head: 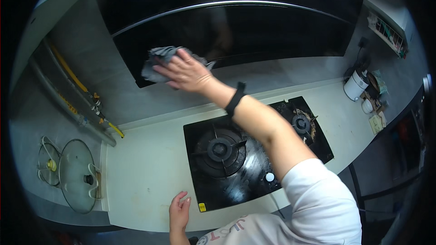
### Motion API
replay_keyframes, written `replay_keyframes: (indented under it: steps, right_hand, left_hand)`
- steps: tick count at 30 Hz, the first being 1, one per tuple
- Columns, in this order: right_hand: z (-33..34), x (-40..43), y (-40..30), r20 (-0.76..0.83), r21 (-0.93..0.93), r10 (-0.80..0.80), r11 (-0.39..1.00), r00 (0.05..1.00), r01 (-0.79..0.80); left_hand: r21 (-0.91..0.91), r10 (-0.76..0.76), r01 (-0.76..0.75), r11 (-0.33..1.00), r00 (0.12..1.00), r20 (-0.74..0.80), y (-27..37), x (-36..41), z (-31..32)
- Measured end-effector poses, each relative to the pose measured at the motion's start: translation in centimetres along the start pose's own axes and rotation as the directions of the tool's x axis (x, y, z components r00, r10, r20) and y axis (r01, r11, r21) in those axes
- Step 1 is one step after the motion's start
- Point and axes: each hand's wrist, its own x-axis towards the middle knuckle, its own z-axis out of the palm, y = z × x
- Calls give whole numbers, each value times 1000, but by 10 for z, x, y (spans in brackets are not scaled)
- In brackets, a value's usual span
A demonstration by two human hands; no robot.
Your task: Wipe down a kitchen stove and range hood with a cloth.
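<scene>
My right hand (187,71) presses a crumpled grey cloth (153,69) flat against the lower left corner of a glossy black range hood (272,34). Part of the cloth is hidden under the palm. A black band circles that wrist, and the forearm crosses above a black glass gas stove (235,190). Nothing is in my left hand (179,209); its fingers are loosely curled and apart, over the front of the pale countertop (143,170), just left of the stove.
Two glass lids, one large (76,177) and one small (49,163), hang on the left wall. A yellow gas hose (69,69) and grey pipe (54,90) run down beside them. At the right stand a white appliance (356,85) and small items; above hangs a wire rack (386,34).
</scene>
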Motion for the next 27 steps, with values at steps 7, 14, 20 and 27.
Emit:
replay_keyframes:
  steps: [7,14,20,27]
  right_hand:
    - [-82,-177,192,6,-264,466,854,885,-448]
    - [-47,-110,180,-377,24,857,388,351,-921]
    - [-16,51,20,-186,102,508,861,841,-498]
    - [12,85,-68,166,-121,-241,957,956,262]
  left_hand:
    - [-88,-26,34,996,995,92,-30,-8,-1]
    - [42,-92,91,995,996,7,-50,-22,-36]
    - [-22,0,-1,1000,999,-48,-46,-19,-49]
    - [-88,15,-23,996,995,-96,-45,-19,-61]
